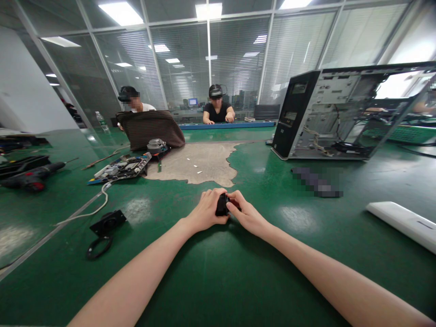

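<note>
A small black part (222, 205) is between my two hands, low over the green table (211, 272). My left hand (206, 208) wraps round it from the left. From the right, my right hand (245, 212) pinches its edge with thumb and fingers. The part's far side is hidden by my fingers. A black square piece with a round centre (109, 222) lies to the left, and a black ring (98, 247) is just in front of it.
An open computer case (313, 118) stands at the back right. A white device (405, 225) lies at the right. Back left are a circuit board (121, 168), a cable (105, 195), a power drill (34, 177) and a brown cover (150, 129). Two people sit across.
</note>
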`<state>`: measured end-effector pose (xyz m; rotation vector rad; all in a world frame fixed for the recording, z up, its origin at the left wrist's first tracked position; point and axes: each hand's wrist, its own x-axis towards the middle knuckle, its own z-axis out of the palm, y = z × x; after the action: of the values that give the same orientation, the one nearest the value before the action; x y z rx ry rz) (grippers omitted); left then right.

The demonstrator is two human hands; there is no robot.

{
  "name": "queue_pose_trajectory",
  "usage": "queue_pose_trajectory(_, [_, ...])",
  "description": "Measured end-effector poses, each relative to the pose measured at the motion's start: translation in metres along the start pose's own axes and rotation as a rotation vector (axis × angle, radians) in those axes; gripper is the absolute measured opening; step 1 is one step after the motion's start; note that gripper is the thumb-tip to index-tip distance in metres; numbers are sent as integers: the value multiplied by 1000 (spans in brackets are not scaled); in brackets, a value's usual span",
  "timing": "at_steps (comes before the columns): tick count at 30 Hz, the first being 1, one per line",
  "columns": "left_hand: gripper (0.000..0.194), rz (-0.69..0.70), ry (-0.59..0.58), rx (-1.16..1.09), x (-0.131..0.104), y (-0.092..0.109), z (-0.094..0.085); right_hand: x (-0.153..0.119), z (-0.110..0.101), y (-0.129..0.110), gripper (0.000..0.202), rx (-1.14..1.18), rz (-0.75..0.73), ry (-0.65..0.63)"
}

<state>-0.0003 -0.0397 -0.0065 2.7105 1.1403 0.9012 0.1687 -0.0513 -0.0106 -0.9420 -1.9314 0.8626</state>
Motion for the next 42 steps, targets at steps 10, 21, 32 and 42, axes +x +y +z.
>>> queue_pose_trajectory(10, [61, 7, 0, 2, -1, -2, 1, 6, 1, 0, 15, -15, 57, 11])
queue_pose_trajectory(21, [61, -8, 6, -20, -1, -1, 2, 2, 0, 2, 11, 76, 30, 15])
queue_pose_trajectory(32, [59, -7, 2, -19, -1, 0, 0, 1, -3, 1, 15, 93, 20, -18])
queue_pose_trajectory(42, [62, -8, 5, -9, -1, 0, 1, 5, 1, 5, 15, 123, 57, 38])
